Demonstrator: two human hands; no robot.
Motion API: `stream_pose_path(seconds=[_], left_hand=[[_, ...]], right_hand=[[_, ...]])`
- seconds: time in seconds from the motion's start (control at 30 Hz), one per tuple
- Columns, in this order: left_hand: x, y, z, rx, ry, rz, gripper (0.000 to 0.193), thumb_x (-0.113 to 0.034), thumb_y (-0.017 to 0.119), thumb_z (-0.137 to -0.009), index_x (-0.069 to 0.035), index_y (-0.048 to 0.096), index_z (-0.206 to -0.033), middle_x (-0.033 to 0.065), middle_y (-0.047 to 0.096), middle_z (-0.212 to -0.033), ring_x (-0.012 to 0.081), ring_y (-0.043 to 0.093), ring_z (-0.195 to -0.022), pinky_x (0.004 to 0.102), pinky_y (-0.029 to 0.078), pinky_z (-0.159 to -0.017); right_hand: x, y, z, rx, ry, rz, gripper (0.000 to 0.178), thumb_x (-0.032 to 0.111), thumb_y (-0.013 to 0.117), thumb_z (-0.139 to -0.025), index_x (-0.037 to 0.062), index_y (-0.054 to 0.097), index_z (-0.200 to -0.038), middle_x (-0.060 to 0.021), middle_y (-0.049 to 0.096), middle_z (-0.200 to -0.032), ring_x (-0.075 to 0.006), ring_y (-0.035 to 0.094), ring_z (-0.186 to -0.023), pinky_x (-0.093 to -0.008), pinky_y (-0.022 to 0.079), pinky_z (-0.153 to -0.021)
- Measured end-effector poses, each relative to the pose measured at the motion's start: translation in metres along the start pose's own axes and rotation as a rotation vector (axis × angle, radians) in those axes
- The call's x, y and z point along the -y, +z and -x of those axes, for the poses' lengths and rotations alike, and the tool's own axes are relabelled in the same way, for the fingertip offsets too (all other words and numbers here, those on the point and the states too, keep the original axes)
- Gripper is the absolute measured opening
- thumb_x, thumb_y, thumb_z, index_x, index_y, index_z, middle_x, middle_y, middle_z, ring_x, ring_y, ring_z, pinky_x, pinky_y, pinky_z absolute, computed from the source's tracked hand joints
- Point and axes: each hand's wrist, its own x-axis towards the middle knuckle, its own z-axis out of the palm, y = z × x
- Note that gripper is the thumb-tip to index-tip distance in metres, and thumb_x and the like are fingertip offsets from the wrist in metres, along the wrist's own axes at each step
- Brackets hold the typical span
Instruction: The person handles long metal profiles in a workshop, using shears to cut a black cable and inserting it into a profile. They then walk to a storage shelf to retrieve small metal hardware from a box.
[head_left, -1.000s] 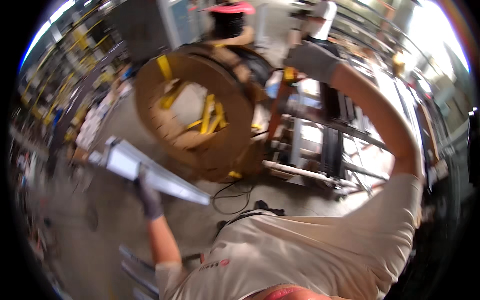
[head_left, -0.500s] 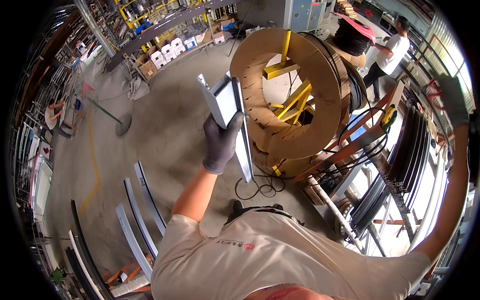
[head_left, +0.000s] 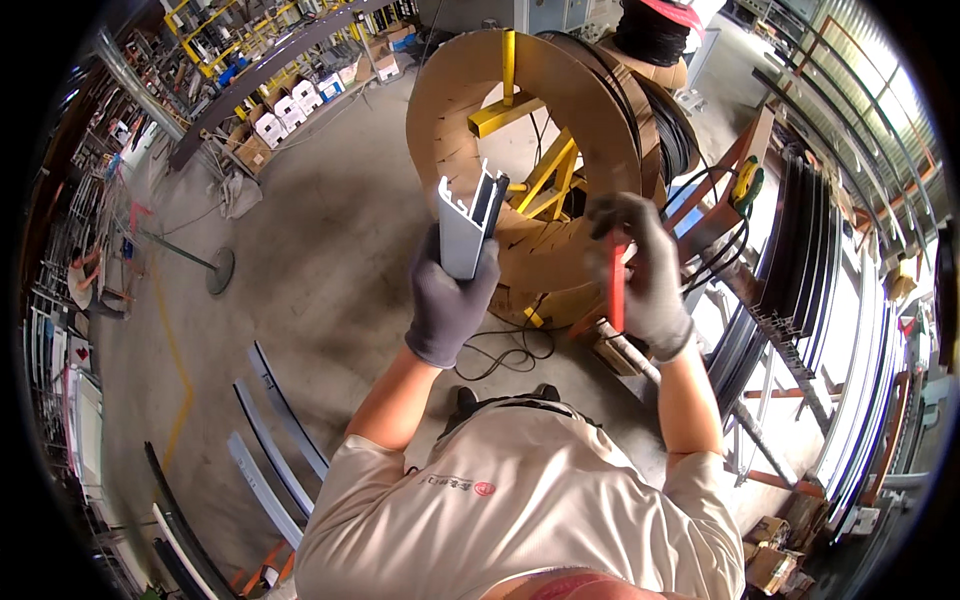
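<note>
In my gloved left hand (head_left: 450, 295) is a white aluminium profile (head_left: 461, 235), its cut end with channels pointing up and away from me. A black strip (head_left: 491, 205) runs along the profile's right side. To the right, level with the profile, my gloved right hand (head_left: 650, 275) is closed around a red-handled tool (head_left: 617, 285). Motion blur and the fingers hide the tool's working end, so its exact kind does not show. The two hands are apart, and the tool is not touching the profile.
A large cardboard reel (head_left: 450, 90) on a yellow stand (head_left: 508, 70) stands right ahead. Black cord (head_left: 520, 355) loops on the floor beneath. Racks of dark profiles (head_left: 790, 270) fill the right side. White profiles (head_left: 270, 440) lie at the lower left. A co-worker (head_left: 82, 275) is far left.
My right hand has come in from the rack at the far right with the red-handled tool and is now beside the profile. The profile has tipped so its cut end shows.
</note>
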Motion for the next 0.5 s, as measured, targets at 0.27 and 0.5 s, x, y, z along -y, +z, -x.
stream_pose_path(seconds=[0.27, 0.5], left_hand=[[0.006, -0.004, 0.01, -0.024, 0.165, -0.184, 0.027, -0.008, 0.078, -0.078, -0.001, 0.065, -0.101, 0.0139, 0.069, -0.086, 0.0306, 0.068, -0.073, 0.038, 0.054, -0.067], [0.011, -0.012, 0.01, -0.03, 0.201, -0.227, 0.031, -0.006, 0.077, -0.077, -0.002, 0.065, -0.105, 0.0137, 0.069, -0.086, 0.0305, 0.069, -0.073, 0.0381, 0.055, -0.069]], right_hand=[[0.02, 0.02, -0.02, 0.119, -0.113, 0.253, 0.045, 0.006, 0.073, -0.074, 0.0056, 0.06, -0.117, -0.0177, 0.058, -0.102, -0.0385, 0.065, -0.088, -0.0438, 0.055, -0.077], [0.015, 0.032, -0.018, 0.137, -0.105, 0.262, 0.045, 0.006, 0.075, -0.072, 0.0086, 0.062, -0.115, -0.0169, 0.059, -0.102, -0.0404, 0.065, -0.086, -0.0451, 0.055, -0.074]])
